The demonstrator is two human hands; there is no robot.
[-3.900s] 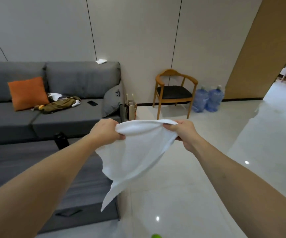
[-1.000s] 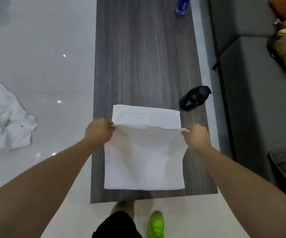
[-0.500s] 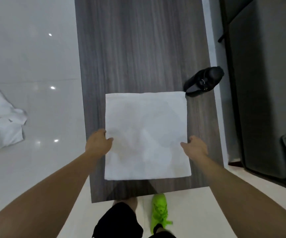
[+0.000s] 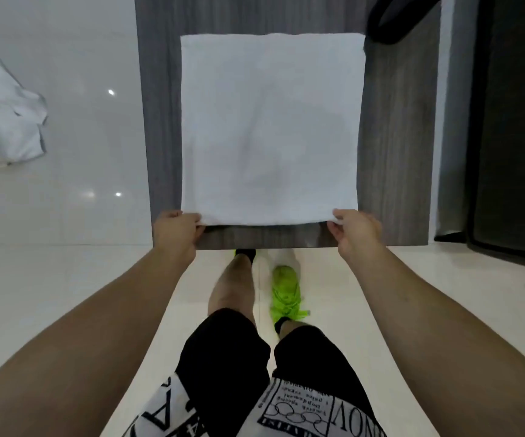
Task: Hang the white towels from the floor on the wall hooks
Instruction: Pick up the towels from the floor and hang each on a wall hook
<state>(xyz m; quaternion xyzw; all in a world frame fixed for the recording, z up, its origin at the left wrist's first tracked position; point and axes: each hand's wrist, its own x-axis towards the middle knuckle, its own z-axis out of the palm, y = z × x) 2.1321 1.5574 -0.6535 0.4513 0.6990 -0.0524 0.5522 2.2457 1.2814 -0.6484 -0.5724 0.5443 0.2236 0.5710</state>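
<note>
Head view: hands (image 4: 267,230) pinch square white towel (image 4: 270,127) on woodgrain table (image 4: 393,152).

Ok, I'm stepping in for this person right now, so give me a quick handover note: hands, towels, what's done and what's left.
Left hand: pinching the near left corner of the folded white towel.
Right hand: pinching the near right corner.
That towel lies flat and square on the grey wood table.
A crumpled pile of white towels lies on the floor to the left.
Done: one towel laid out on the table. No wall hooks are in view.
Left: hang this towel and the floor pile on the hooks.
</note>
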